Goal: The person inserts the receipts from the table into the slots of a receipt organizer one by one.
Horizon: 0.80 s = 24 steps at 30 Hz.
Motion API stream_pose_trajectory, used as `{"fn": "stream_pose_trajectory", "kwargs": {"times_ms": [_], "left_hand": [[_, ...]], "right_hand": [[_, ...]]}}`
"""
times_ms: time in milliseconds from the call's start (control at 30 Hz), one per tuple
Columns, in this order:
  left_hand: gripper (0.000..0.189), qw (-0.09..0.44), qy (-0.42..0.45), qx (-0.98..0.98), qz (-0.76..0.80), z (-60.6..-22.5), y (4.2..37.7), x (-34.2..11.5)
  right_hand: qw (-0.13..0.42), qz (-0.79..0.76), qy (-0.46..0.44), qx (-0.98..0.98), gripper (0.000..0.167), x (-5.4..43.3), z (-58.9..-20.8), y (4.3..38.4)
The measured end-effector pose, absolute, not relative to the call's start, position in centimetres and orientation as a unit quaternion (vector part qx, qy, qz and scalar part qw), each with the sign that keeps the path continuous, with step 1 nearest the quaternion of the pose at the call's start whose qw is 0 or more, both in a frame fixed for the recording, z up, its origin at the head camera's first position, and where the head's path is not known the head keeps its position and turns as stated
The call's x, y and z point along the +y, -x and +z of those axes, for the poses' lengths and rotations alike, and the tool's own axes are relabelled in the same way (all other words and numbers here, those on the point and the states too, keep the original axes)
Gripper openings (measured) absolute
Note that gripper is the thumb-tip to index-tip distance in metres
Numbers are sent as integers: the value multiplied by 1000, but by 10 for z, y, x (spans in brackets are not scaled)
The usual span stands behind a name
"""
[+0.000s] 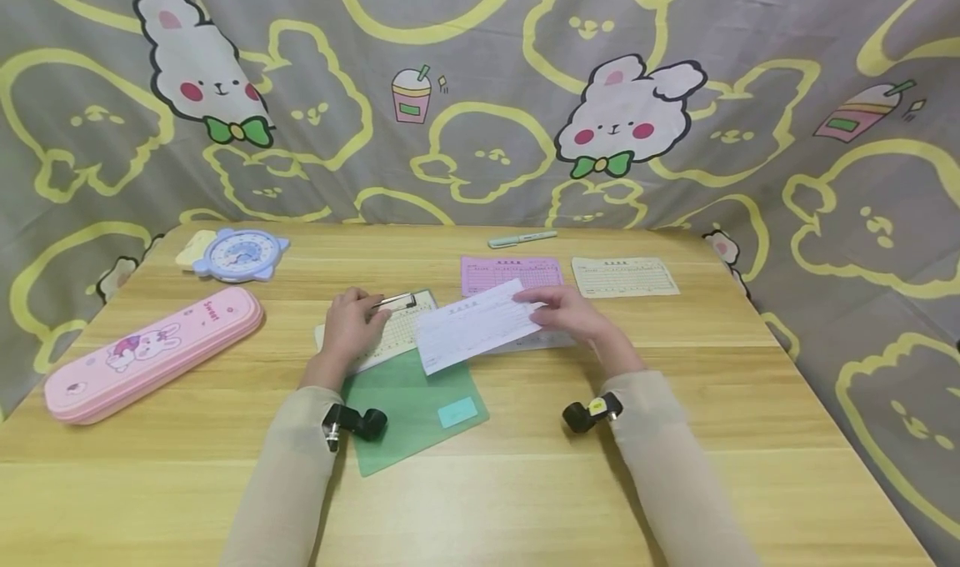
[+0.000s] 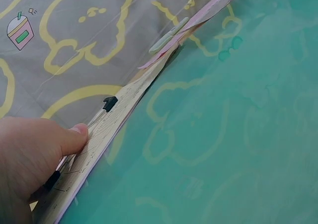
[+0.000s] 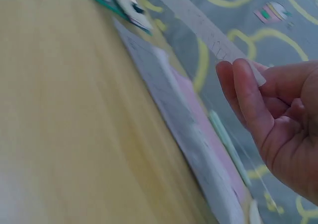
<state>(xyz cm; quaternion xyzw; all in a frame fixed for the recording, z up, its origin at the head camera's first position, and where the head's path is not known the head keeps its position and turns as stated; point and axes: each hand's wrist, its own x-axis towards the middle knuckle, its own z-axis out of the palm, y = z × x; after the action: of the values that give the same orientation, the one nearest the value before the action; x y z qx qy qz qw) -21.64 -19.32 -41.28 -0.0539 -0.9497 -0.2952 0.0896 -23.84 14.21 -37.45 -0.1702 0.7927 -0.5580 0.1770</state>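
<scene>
A green clipboard (image 1: 412, 408), with a pale blue label near its lower corner, lies before me. At its top edge my left hand (image 1: 349, 330) grips the wire clip (image 1: 392, 299), its thumb on the clip in the left wrist view. Cream printed forms (image 1: 392, 335) lie on the board by the clip. My right hand (image 1: 570, 315) pinches one end of a white printed form (image 1: 472, 325) between thumb and fingers. That form is raised and tilted, its other end overlapping the board in the head view. Another pale form (image 3: 171, 102) lies on the table below the right hand.
Behind the raised form lie a purple form (image 1: 510, 273) and, to its right, a cream form (image 1: 626, 277). A pale green pen (image 1: 522, 239) is further back. On the left are a pink pencil case (image 1: 153, 354) and a round blue dial (image 1: 242, 255) on a yellowish piece.
</scene>
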Motion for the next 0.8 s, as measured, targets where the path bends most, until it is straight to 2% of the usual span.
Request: {"fn": "stream_pose_trajectory", "kwargs": {"times_ms": [333,800], "left_hand": [[38,99,52,-952,-285,-413,218,-192],[38,102,49,-956,-270,-413,217,-191]], "right_hand": [[178,-506,218,816,33,88,-380,235],[179,-512,227,809,30,57,-388,231]]}}
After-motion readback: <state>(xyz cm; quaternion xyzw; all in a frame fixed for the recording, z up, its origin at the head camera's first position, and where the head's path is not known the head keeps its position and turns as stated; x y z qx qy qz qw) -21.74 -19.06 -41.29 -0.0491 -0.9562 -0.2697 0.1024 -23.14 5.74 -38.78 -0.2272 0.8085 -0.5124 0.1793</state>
